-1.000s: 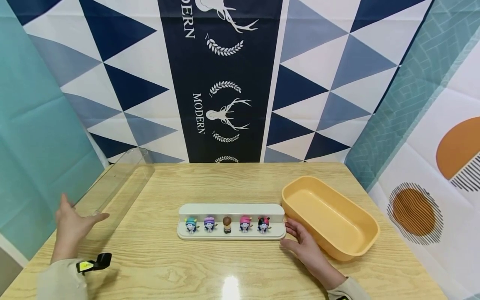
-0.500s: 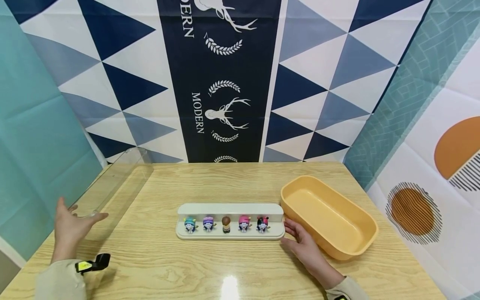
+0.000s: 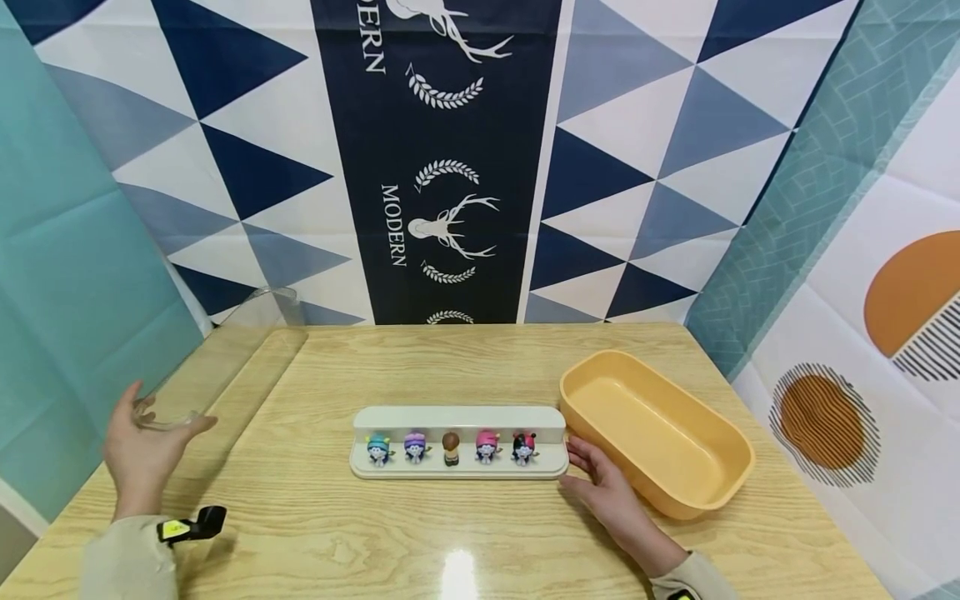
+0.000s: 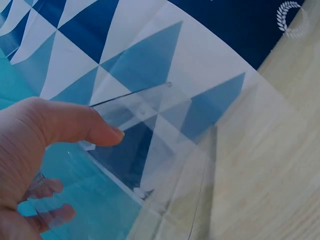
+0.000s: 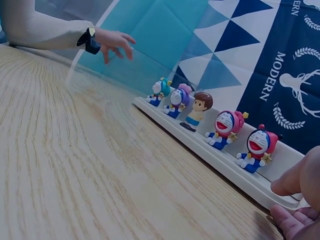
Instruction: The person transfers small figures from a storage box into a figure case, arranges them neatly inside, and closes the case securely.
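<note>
My left hand (image 3: 146, 454) grips the near end of a long clear plastic cover (image 3: 225, 367) at the left of the table. In the left wrist view the thumb (image 4: 95, 127) lies over the cover, and fingertips (image 4: 55, 215) show through its wall. My right hand (image 3: 615, 500) holds the right end of a white display stand (image 3: 457, 417), with thumb and fingers around the corner. Several small figurines stand on it in a row: a teal-hatted one (image 3: 378, 448), a purple one (image 3: 415, 447), a brown-haired boy (image 3: 450, 448), a pink one (image 3: 487, 446) and a red-and-black one (image 3: 523, 448).
A yellow plastic bin (image 3: 652, 433) stands just right of the display stand, close to my right hand. Patterned cloth (image 3: 645, 167) hangs behind the wooden table (image 3: 375, 542), with more cloth at both sides.
My left hand has turned slightly and tilted the clear cover, raising it a little. The right hand and the figurines stay put; the whole head view drifts slightly left.
</note>
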`<action>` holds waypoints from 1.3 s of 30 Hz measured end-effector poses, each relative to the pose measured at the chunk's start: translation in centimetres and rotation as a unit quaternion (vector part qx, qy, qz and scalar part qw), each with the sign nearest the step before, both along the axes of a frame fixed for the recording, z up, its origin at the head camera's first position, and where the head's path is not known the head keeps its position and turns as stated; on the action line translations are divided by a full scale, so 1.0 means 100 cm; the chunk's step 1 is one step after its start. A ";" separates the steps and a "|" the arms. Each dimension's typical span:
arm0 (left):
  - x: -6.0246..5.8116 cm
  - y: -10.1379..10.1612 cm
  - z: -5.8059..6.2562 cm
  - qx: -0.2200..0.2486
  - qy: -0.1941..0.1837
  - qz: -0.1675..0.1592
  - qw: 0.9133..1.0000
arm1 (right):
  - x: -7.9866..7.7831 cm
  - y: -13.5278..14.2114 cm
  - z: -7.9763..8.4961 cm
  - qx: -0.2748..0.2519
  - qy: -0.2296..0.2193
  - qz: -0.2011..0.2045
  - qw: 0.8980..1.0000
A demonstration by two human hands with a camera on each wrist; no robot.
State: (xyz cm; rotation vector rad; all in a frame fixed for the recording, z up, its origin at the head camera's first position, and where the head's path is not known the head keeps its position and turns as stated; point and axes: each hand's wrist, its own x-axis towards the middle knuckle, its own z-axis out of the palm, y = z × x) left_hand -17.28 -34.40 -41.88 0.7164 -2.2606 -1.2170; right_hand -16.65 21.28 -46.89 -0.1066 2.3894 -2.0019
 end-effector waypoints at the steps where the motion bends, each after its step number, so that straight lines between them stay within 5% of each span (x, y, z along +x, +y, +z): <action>1: 0.000 0.001 0.001 0.005 0.005 0.004 1.000 | 0.000 0.000 0.000 0.000 -0.001 0.000 1.000; 13: 0.012 0.014 0.034 0.096 0.081 -0.051 0.991 | 0.000 -0.002 0.001 -0.002 -0.011 -0.002 1.000; 18: 0.016 0.023 0.046 0.129 0.144 -0.089 0.977 | 0.000 -0.001 0.001 -0.004 -0.016 -0.001 1.000; 22: 0.018 0.032 0.052 0.175 0.213 -0.131 0.952 | -0.001 -0.001 0.001 -0.008 -0.014 0.000 1.000; 29: 0.024 0.049 0.061 0.234 0.325 -0.253 0.881 | -0.001 -0.001 0.001 -0.007 -0.011 -0.001 1.000; 32: 0.025 0.054 0.064 0.238 0.346 -0.294 0.859 | -0.001 -0.001 0.001 -0.007 -0.012 -0.002 1.000; 35: 0.025 0.058 0.066 0.236 0.347 -0.325 0.848 | -0.001 -0.001 0.002 -0.005 -0.011 -0.002 1.000; 39: 0.023 0.061 0.066 0.234 0.327 -0.357 0.843 | 0.000 -0.001 0.002 -0.004 -0.012 -0.003 1.000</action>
